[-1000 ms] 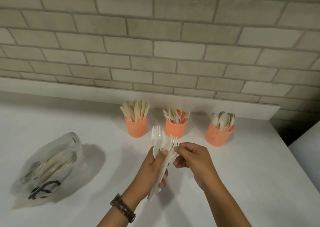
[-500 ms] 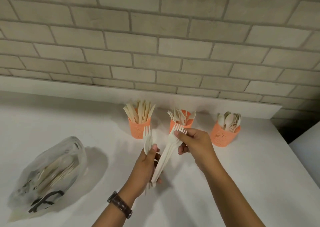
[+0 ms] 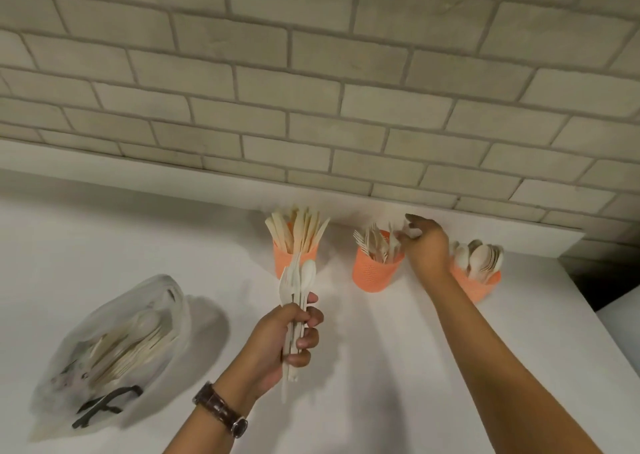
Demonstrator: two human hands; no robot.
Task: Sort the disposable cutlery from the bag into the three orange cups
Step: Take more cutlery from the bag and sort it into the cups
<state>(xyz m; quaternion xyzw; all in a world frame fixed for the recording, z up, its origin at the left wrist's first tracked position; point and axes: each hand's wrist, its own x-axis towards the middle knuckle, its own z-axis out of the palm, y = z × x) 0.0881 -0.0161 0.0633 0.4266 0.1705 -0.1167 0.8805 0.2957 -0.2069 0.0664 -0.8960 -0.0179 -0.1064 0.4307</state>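
Three orange cups stand in a row along the far edge of the white table [image 3: 450, 384], below a brick wall [image 3: 311, 72]. The left cup [image 3: 294, 263] holds flat knives fanned upward, the middle cup [image 3: 374, 273] holds forks with tines up, and the right cup [image 3: 479, 285] holds spoons with bowls up. All the cutlery is pale cream; the count in each cup cannot be told.

One clear plastic bag [image 3: 114, 342] lies at the near left, with more cream pieces lying inside it and a dark mark near its bottom.

The left hand [image 3: 287, 342], a watch [image 3: 221, 410] on its wrist, is wrapped in a fist around a small bundle [image 3: 298, 301] of cutlery in front of the left cup. The bundle stands nearly upright, long axis vertical, with a fork head and a spoon bowl at the top.

The right hand [image 3: 426, 249] hovers at the right rim of the middle cup, fingers loosely curled beside the forks; whether they pinch one cannot be told.
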